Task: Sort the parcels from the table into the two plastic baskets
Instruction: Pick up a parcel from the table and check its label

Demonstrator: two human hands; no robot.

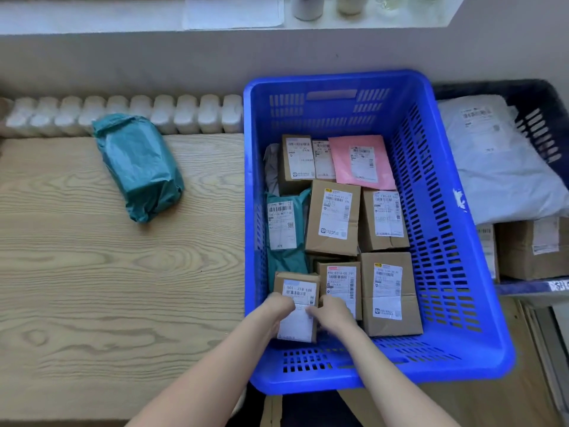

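A small cardboard box [297, 288] with a white label sits at the near left corner inside the bright blue basket [480, 303]. My left hand [278, 309] grips its left side and my right hand [331, 312] grips its right side. Several labelled cardboard boxes, a pink mailer [363, 161] and a teal mailer [284, 229] lie in the same basket. A teal wrapped parcel [138, 167] rests alone on the wooden table [92, 288]. At the right, a dark blue basket [538, 100] holds a white poly bag [498, 161] and cardboard boxes.
A white radiator [129, 114] runs along the table's far edge under the wall. A windowsill at the top carries paper and jars. Floor shows beyond the bright blue basket's near right corner.
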